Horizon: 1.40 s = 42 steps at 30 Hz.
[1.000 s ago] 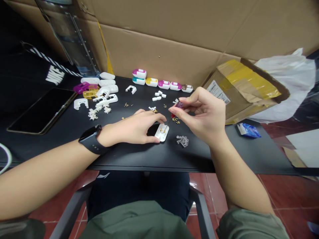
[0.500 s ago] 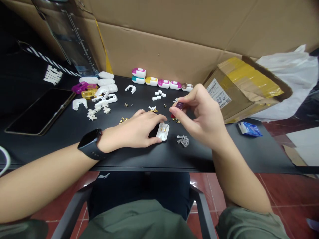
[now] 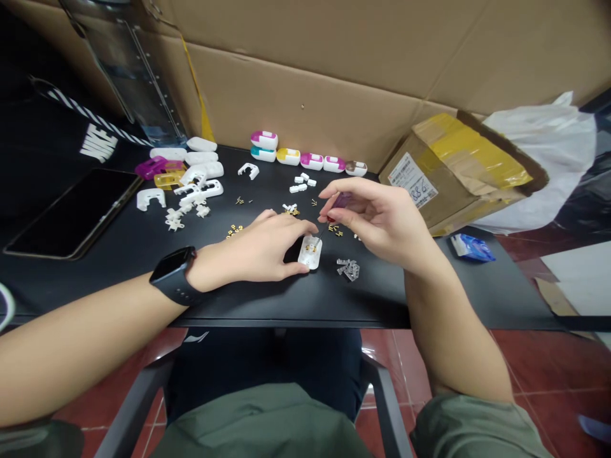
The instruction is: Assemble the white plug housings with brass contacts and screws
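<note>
My left hand [image 3: 267,248] grips a small white plastic housing [image 3: 310,256] by its edges, thumb at the near side and fingers at the far side, against the black table. Small brass pieces sit inside the housing. My right hand [image 3: 377,219] is closed around the purple handle of a screwdriver [image 3: 342,201]. Its thin shaft slants down to the left, with the tip at the brass pieces. Clear plastic parts [image 3: 349,270] lie just right of the housing. Brass screws [image 3: 336,229] lie partly under my right hand.
Behind stands a row of white capsule-shaped cases with coloured tops [image 3: 312,161]. White, magenta and yellow shells [image 3: 167,180] are piled at left beside a phone [image 3: 71,213]. A taped cardboard box [image 3: 458,172] and a blue packet [image 3: 471,247] are at right.
My right hand has shifted its fingers on the screwdriver handle and opened its grip slightly, with the index finger now extended over it. The left hand stays on the housing. The view has shifted slightly.
</note>
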### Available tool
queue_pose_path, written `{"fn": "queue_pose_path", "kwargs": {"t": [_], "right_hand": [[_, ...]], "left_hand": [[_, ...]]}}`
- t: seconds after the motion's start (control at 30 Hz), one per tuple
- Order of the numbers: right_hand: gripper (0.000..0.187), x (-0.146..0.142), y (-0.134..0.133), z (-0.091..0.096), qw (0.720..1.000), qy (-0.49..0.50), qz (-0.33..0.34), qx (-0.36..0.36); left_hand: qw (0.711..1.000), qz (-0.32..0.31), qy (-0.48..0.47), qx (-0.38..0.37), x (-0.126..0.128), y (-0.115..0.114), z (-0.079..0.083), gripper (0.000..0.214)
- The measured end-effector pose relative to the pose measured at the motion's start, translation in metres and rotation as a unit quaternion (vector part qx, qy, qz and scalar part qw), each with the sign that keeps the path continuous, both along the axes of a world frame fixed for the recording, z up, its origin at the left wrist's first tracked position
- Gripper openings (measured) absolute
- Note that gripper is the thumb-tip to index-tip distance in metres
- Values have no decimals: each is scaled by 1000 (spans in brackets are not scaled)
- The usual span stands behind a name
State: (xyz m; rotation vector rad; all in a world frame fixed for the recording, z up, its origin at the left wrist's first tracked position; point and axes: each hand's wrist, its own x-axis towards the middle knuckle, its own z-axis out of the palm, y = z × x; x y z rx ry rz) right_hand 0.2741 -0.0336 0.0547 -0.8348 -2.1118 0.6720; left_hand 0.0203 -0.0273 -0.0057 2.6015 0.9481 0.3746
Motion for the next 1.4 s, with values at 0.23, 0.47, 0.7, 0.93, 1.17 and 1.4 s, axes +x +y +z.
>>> {"fn": "queue_pose_path", "kwargs": {"t": [0.23, 0.47, 0.7, 0.93, 1.17, 1.4], "right_hand": [[5, -9, -15, 6, 998, -14, -52, 32], [7, -18, -16, -3, 983, -31, -130, 128], [35, -9, -9, -3, 989, -56, -50, 128], [39, 5, -5, 3, 991, -56, -30, 115], [28, -1, -6, 1, 987, -43, -85, 129], [30, -3, -6, -1, 973, -79, -114, 187]], "left_hand": [[1000, 3, -3, -8, 0, 0, -1, 64], [1000, 1, -4, -16, 0, -1, 0, 62], [1000, 1, 5, -27, 0, 1, 3, 62], [1000, -4, -9, -19, -1, 3, 3, 58], [1000, 3, -9, -17, 0, 2, 4, 57], [1000, -1, -8, -16, -1, 3, 1, 59]]}}
